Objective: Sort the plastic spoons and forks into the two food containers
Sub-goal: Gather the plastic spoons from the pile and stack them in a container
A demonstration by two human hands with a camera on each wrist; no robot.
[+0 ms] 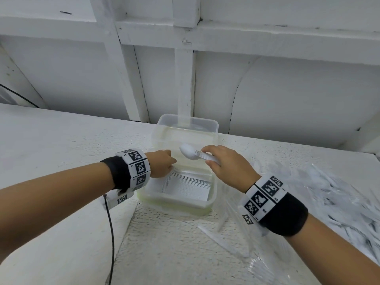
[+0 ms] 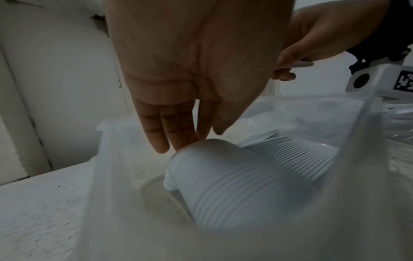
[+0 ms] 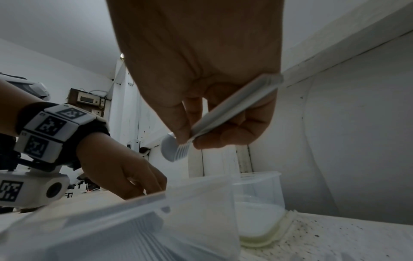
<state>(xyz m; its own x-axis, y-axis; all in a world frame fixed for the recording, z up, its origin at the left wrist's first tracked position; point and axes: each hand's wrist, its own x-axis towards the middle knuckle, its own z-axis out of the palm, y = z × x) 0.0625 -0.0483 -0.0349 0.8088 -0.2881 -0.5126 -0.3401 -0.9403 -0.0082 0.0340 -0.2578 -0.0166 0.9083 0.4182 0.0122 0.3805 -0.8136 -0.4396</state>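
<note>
White plastic spoons [image 1: 190, 154], a small nested bundle pinched in right hand [image 1: 228, 167] above near clear plastic container [image 1: 211, 199]; left hand [image 1: 162, 163] fingers straight, steadying stacked row [image 2: 241, 178] inside; next, probably nesting bundle onto row.

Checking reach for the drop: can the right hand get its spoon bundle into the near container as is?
Probably yes. The right hand holds the spoon bundle just above the open near container; only the left hand sits at its left end.
</note>
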